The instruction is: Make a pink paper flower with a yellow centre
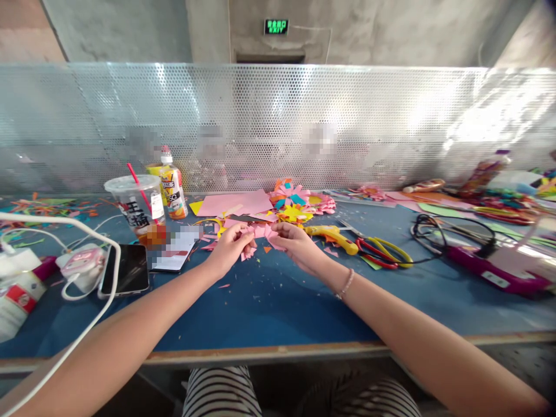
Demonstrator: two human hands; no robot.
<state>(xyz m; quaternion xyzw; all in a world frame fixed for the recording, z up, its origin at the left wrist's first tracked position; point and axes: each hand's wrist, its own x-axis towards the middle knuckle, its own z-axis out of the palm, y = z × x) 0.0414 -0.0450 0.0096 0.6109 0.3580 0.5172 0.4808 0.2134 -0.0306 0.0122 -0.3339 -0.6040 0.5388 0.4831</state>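
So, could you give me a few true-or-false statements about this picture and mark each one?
1. The left hand and right hand both hold pink paper. True.

2. The scissors are in the right hand. False: the scissors lie on the table.

3. A red straw stands in the cup. True.

4. The exit sign is lit red. False: the sign is lit green.

5. A bracelet is on the right wrist. True.
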